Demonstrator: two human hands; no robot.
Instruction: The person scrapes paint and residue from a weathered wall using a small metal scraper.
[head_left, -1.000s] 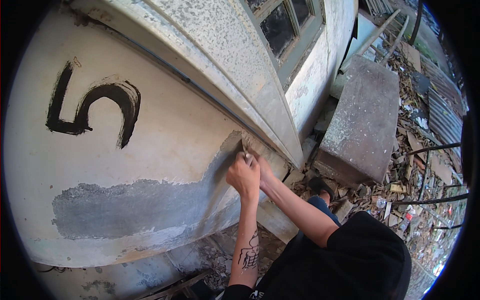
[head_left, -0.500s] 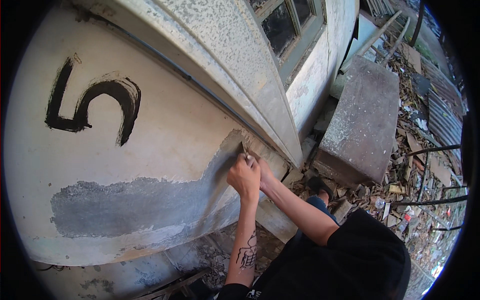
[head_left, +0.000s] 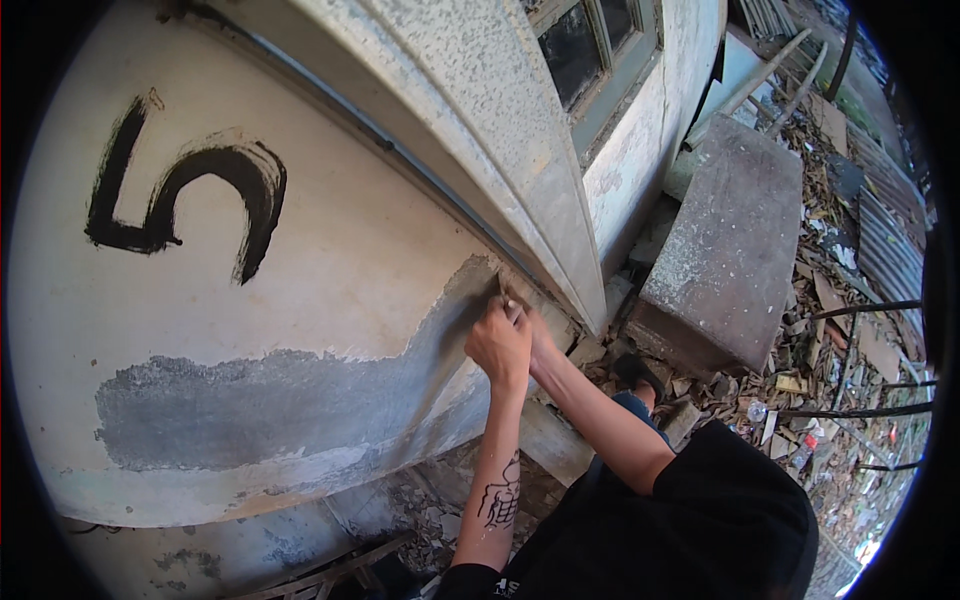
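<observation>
My left hand (head_left: 499, 343) is a closed fist by the upper right edge of the grey bare patch on the wall (head_left: 330, 290). Right behind it, partly covered, my right hand (head_left: 543, 340) is closed too. Both seem to grip one small scraper (head_left: 503, 284), its thin end pointing up at the wall just below the door frame's foot. Most of its handle is hidden in my fingers. Pale paint borders the grey patch (head_left: 250, 405), which runs left along the wall's lower part.
A pale door frame (head_left: 480, 130) slants past above my hands. Right of it stand a window (head_left: 600, 50) and a large dusty block (head_left: 725, 240). Leaves and debris (head_left: 800, 400) cover the ground by my foot. A bold black painted mark (head_left: 265, 205) is on the wall.
Both hands, still together around the scraper, appear slightly farther right along the patch's edge. The whole view has also shifted a little.
</observation>
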